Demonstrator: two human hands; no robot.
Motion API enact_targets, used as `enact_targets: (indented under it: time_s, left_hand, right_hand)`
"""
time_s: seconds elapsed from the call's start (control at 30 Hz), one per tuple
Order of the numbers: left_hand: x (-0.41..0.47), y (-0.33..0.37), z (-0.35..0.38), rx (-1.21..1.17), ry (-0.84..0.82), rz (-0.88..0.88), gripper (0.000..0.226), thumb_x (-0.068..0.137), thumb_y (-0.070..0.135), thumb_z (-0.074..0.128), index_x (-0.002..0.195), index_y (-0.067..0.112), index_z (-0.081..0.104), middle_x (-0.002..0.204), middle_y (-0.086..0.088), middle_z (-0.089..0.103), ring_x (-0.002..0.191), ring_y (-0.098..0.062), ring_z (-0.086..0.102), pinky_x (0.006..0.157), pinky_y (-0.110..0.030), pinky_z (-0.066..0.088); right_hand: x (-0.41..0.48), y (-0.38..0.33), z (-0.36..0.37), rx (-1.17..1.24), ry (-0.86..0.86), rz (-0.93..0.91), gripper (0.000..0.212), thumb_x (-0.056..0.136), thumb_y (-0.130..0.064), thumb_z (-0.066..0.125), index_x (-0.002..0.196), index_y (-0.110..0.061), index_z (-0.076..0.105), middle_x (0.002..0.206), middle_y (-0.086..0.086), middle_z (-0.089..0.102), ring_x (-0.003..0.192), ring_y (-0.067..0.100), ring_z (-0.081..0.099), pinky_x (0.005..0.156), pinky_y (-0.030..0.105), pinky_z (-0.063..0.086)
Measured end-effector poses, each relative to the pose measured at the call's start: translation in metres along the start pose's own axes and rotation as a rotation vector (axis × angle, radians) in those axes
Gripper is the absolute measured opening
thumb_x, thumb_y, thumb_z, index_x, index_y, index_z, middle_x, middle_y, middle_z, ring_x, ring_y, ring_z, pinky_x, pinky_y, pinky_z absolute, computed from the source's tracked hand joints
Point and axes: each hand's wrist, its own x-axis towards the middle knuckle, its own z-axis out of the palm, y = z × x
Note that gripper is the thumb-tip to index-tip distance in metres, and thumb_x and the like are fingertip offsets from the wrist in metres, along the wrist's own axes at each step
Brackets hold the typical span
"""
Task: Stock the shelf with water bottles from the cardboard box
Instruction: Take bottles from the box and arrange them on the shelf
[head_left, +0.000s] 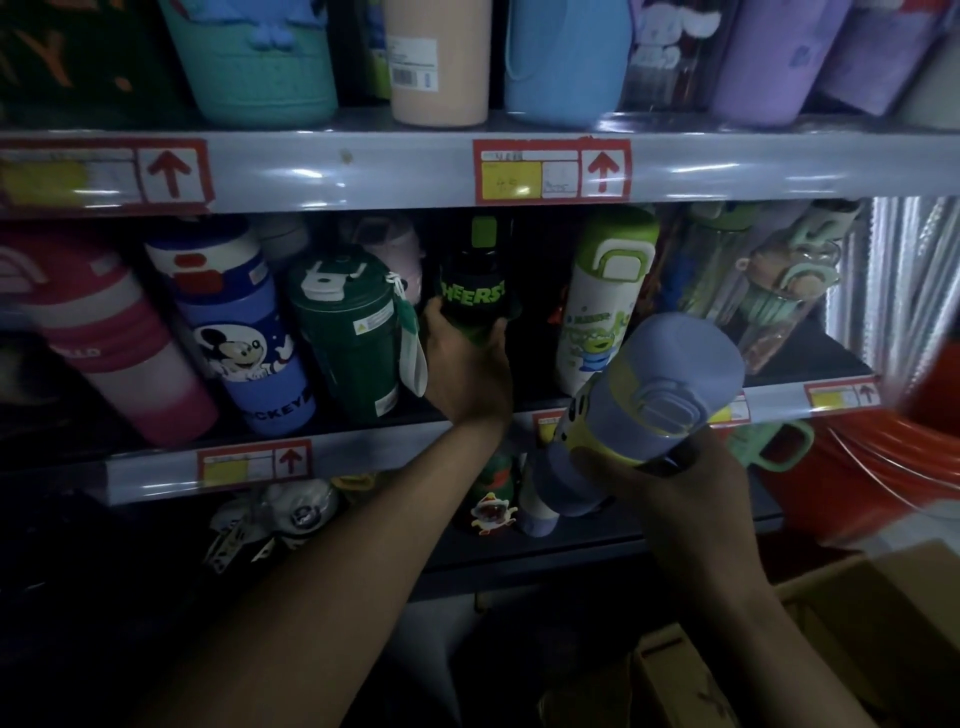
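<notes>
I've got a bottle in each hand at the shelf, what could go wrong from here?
Tight gap: the black bottle with green CHEERS lettering in your left hand could knock the leaning dark green plastic bottle or the white bottle with the green lid. The tilted lilac bottle with yellow trim in your right hand might slip.

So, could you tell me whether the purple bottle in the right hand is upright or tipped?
Tipped: the purple bottle slants, lid up-right and base down-left, held by the right hand.

Two hands (467, 374) (691, 499), two held bottles (472, 296) (665, 395), three shelves (363, 166) (389, 441) (597, 548), one cardboard box (883, 613).
</notes>
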Motion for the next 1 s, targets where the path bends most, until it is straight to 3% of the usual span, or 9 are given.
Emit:
enact_targets:
  time_s: [0.07, 0.2, 0.33, 0.57, 0.7, 0.8, 0.87, 0.93, 1.0]
  left_hand:
    - [-0.001, 0.000, 0.000, -0.009, 0.001, -0.007, 0.070, 0.084, 0.039, 0.077, 0.143, 0.020, 0.044, 0.134, -0.001, 0.063, 0.124, -0.025, 0.057, 0.091, -0.038, 0.045]
    - [0.000, -0.001, -0.002, -0.058, -0.020, -0.027, 0.068, 0.082, 0.039, 0.078, 0.140, 0.023, 0.045, 0.134, 0.002, 0.063, 0.124, -0.022, 0.057, 0.093, -0.036, 0.044]
    - [0.000, 0.001, -0.006, -0.104, -0.086, -0.034, 0.075, 0.081, 0.034, 0.080, 0.145, 0.021, 0.042, 0.138, -0.001, 0.060, 0.127, -0.024, 0.055, 0.096, -0.035, 0.044]
    - [-0.010, 0.001, -0.018, -0.085, -0.229, -0.022, 0.085, 0.082, 0.027, 0.078, 0.155, 0.022, 0.034, 0.151, -0.003, 0.049, 0.139, -0.024, 0.046, 0.105, -0.035, 0.040]
    - [-0.016, 0.006, -0.035, -0.201, -0.308, -0.067, 0.061, 0.084, 0.025, 0.076, 0.139, 0.025, 0.050, 0.131, -0.001, 0.062, 0.123, -0.024, 0.058, 0.104, -0.046, 0.049]
    - [-0.026, 0.015, -0.058, -0.282, -0.443, -0.063, 0.030, 0.091, 0.016, 0.070, 0.103, 0.039, 0.056, 0.100, 0.012, 0.067, 0.101, -0.017, 0.064, 0.093, -0.043, 0.053]
    - [-0.030, 0.016, -0.073, -0.341, -0.505, -0.046, 0.012, 0.089, 0.020, 0.064, 0.096, 0.029, 0.063, 0.091, 0.002, 0.070, 0.091, -0.023, 0.066, 0.082, -0.041, 0.052]
    - [-0.032, 0.012, -0.084, -0.336, -0.531, -0.015, 0.020, 0.082, 0.024, 0.054, 0.098, 0.019, 0.065, 0.088, -0.003, 0.069, 0.086, -0.019, 0.065, 0.075, -0.033, 0.048]
    - [-0.032, 0.009, -0.094, -0.323, -0.544, 0.011, 0.014, 0.085, 0.019, 0.051, 0.089, 0.024, 0.062, 0.079, 0.006, 0.064, 0.076, -0.006, 0.058, 0.069, -0.026, 0.044]
  right_hand:
    - [-0.001, 0.001, 0.000, -0.012, 0.007, 0.005, 0.044, 0.067, -0.008, 0.092, 0.106, -0.010, 0.073, 0.093, -0.003, 0.080, 0.083, 0.013, 0.076, 0.069, 0.033, 0.060]
    - [-0.001, 0.001, 0.002, -0.035, 0.023, -0.002, 0.048, 0.064, -0.010, 0.094, 0.107, -0.013, 0.072, 0.093, -0.005, 0.079, 0.082, 0.009, 0.075, 0.068, 0.032, 0.059]
    - [0.001, -0.003, 0.004, -0.009, 0.025, -0.023, 0.047, 0.064, -0.005, 0.093, 0.106, -0.009, 0.070, 0.090, -0.006, 0.079, 0.077, 0.005, 0.074, 0.060, 0.020, 0.056]
    - [0.007, -0.004, 0.011, -0.019, 0.018, -0.074, 0.046, 0.067, -0.005, 0.092, 0.106, -0.013, 0.070, 0.091, -0.008, 0.079, 0.079, 0.006, 0.074, 0.060, 0.023, 0.056]
    - [0.012, -0.007, 0.017, -0.058, 0.011, -0.120, 0.051, 0.067, -0.008, 0.093, 0.111, -0.016, 0.070, 0.095, -0.010, 0.077, 0.083, 0.005, 0.072, 0.063, 0.024, 0.057]
    - [0.017, -0.012, 0.023, -0.064, -0.007, -0.152, 0.054, 0.069, -0.010, 0.092, 0.117, -0.016, 0.069, 0.104, -0.010, 0.076, 0.093, 0.004, 0.071, 0.070, 0.022, 0.056]
    - [0.021, -0.016, 0.028, -0.055, -0.024, -0.173, 0.054, 0.069, -0.009, 0.092, 0.117, -0.014, 0.069, 0.105, -0.007, 0.076, 0.094, 0.004, 0.071, 0.072, 0.023, 0.056]
    - [0.025, -0.019, 0.034, -0.050, -0.043, -0.198, 0.052, 0.070, -0.007, 0.091, 0.117, -0.012, 0.068, 0.103, -0.007, 0.076, 0.092, 0.003, 0.070, 0.072, 0.020, 0.056]
    - [0.029, -0.023, 0.039, -0.051, -0.070, -0.238, 0.053, 0.072, -0.003, 0.090, 0.119, -0.008, 0.067, 0.105, -0.009, 0.074, 0.092, -0.002, 0.069, 0.072, 0.014, 0.054]
